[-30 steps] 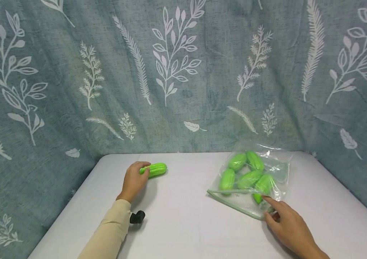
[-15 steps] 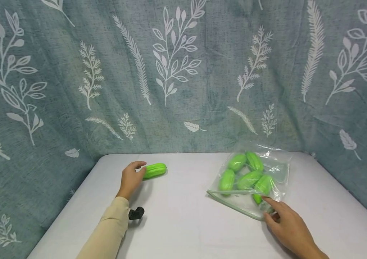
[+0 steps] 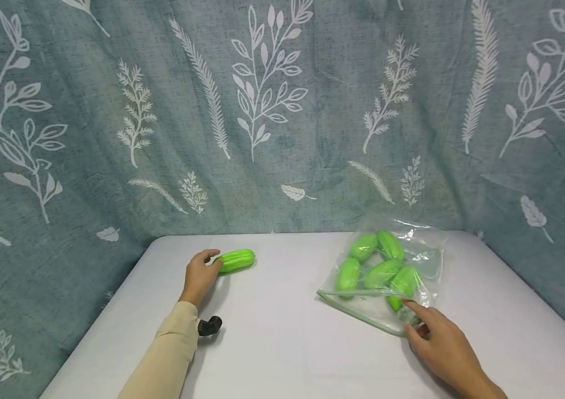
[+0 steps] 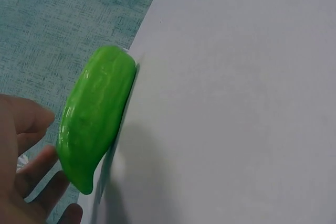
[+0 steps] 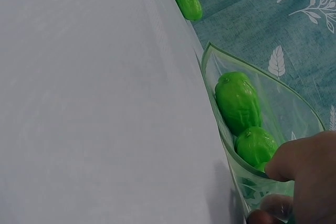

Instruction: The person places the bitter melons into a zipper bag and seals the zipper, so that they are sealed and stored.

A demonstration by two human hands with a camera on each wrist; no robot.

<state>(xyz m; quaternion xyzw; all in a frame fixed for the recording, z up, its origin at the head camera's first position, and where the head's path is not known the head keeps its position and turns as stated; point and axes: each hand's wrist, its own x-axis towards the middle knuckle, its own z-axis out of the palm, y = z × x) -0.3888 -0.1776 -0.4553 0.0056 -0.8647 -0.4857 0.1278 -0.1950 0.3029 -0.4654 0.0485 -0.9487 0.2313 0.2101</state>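
A bright green, ribbed vegetable [image 3: 237, 260], plump with one tapered end, lies on the table at the back left. My left hand [image 3: 201, 279] is around its tapered end, thumb and fingers loosely bent and spread. In the left wrist view the fingertips [image 4: 44, 156] lie right beside the vegetable without closing round it. On the right, a clear zip bag [image 3: 362, 317] with a green rim holds several similar vegetables [image 3: 381, 274]. My right hand [image 3: 444, 346] pinches the bag's mouth at its near right corner, keeping it partly apart; the right wrist view shows the opening.
The white table [image 3: 282, 332] stretches between the two hands. Its back edge meets a teal curtain [image 3: 272, 188] with white leaf prints. A black wrist camera [image 3: 210, 326] sticks out from the left sleeve [image 3: 165, 354].
My left hand has loosened from the vegetable's tapered end and drawn slightly left, leaving the vegetable lying there. The right hand keeps its hold on the bag. The head view has shifted slightly.
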